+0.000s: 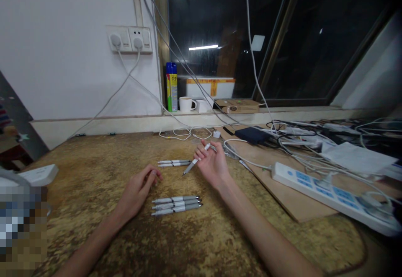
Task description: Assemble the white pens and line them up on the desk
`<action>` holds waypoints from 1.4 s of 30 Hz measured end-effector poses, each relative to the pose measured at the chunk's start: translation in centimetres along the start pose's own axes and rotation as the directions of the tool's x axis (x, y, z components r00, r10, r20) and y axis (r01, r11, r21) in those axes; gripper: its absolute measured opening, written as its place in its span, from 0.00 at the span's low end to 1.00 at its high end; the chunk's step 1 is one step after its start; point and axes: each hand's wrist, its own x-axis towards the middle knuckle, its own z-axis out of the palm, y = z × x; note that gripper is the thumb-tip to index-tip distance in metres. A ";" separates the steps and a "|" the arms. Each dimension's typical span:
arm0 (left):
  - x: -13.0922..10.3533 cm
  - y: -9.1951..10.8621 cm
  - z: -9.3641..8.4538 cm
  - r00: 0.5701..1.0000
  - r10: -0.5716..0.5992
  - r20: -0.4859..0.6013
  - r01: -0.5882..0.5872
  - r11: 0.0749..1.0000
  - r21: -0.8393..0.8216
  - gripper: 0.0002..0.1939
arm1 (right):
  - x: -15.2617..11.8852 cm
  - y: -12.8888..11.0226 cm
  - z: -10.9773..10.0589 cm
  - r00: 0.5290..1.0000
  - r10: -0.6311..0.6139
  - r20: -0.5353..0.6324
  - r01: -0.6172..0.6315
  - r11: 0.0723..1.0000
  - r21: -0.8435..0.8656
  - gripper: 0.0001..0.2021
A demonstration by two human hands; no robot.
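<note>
My right hand (214,164) is raised a little over the table, palm turned up, its fingers closed round a white and grey click pen (190,167). The pen slants, with its dark tip pointing down and left. My left hand (140,191) rests on the tabletop with loosely curled fingers, and nothing shows in it. Two similar pens (172,164) lie side by side just beyond, between my hands. Nearer to me, three more pens (176,205) form a row, their tips to the right.
A worn brown tabletop (125,243) lies under my hands. To the right, a power strip (314,189) and tangled cables cover a board (289,201). A white mug (186,103), a spray can (171,87) and a cardboard box (238,106) stand on the windowsill.
</note>
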 end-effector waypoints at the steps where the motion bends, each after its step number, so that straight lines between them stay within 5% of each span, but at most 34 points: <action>1: 0.0 0.1 0.0 1.000 0.005 0.004 -0.005 1.000 0.014 0.18 | -0.1 0.0 0.1 1.000 -0.004 0.001 0.004 1.000 0.002 0.10; 23: -0.3 0.7 0.1 0.997 0.082 0.009 -0.082 0.993 0.082 0.21 | -0.5 -0.5 -0.3 0.998 -0.030 0.054 0.035 0.996 -0.080 0.09; 38: -0.4 0.9 0.0 0.996 0.086 0.026 -0.088 0.995 0.057 0.19 | -1.0 -0.5 -0.1 0.989 -0.016 0.145 0.014 1.000 0.016 0.11; 42: -0.5 1.0 0.2 0.995 0.098 0.020 -0.099 0.993 0.058 0.19 | -1.4 -0.9 0.5 0.982 0.033 0.187 -0.018 0.997 -0.081 0.12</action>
